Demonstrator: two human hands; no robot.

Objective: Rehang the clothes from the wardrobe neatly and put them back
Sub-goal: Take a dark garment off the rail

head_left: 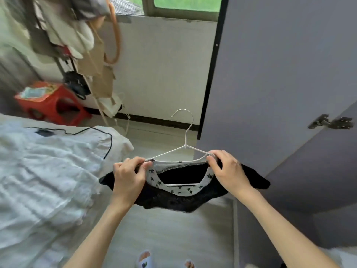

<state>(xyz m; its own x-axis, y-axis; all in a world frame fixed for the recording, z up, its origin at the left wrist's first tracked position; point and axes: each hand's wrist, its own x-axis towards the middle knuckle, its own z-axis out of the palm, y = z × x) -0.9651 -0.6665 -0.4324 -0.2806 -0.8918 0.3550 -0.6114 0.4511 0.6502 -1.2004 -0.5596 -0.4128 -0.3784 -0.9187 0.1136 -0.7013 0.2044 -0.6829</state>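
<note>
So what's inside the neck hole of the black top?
Inside the black top, past its star-print collar, the white hanger shows its bottom bar; the rest is dark. Both hands and the fabric cover the hanger's ends.

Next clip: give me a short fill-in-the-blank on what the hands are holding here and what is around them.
1. Both hands, left and right, hold a black top on a white ____.
2. The top's collar is printed with small ____.
3. The stool by the wall is ____.

Missing words: hanger; stars; red
</note>
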